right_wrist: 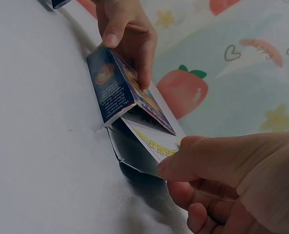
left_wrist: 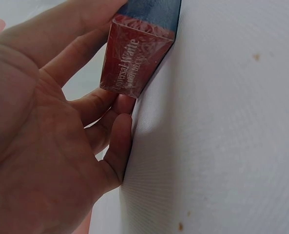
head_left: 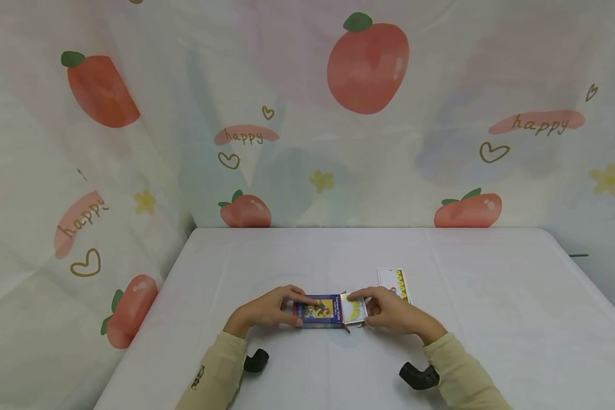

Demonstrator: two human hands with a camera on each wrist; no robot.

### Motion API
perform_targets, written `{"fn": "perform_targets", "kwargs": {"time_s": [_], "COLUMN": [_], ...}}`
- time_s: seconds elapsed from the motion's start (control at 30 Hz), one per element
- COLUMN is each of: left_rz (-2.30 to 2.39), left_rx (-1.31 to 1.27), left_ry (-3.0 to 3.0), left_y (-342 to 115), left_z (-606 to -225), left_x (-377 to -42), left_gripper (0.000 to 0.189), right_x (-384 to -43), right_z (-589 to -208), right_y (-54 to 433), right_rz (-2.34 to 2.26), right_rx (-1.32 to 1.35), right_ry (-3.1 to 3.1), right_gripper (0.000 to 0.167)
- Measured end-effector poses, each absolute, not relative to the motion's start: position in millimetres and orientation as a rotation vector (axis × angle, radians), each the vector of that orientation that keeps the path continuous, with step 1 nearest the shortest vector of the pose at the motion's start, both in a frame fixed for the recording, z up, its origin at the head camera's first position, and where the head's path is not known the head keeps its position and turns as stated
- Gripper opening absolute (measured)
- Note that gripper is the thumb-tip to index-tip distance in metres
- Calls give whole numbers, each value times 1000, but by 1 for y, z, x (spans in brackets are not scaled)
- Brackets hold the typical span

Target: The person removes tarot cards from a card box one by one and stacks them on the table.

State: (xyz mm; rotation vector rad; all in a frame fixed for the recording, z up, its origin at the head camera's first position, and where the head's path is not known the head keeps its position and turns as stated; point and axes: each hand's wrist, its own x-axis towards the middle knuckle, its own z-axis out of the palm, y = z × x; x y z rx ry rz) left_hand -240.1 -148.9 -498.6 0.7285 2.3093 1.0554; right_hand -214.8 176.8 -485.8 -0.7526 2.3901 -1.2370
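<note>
The dark-blue rectangular cardboard card box [head_left: 318, 320] lies between your two hands on the white-covered table [head_left: 333, 370]. Your left hand [head_left: 269, 308] grips it near its red end, thumb on the near side, a finger on top. Your right hand [head_left: 392, 312] pinches a white card with a yellow arc [head_left: 357, 310], partly out of the box's open end. A white, yellow-edged card [head_left: 390, 279] lies on the table beyond your right hand.
</note>
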Motion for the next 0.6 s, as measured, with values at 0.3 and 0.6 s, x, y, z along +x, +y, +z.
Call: {"fn": "perform_targets", "kwargs": {"time_s": [0.3, 0.6], "left_rz": [1047, 1035], "left_rx": [729, 715], "left_ry": [2319, 2324], "left_y": [-148, -148], "left_z": [-498, -496], "left_x": [-239, -239], "left_gripper": [47, 46], "right_x": [-216, -215], "right_z": [-480, -473], "right_y": [186, 194], "right_rz": [-1275, -1279], "right_rx": [-806, -807], "right_ry": [2349, 2327], "right_gripper": [50, 46]}}
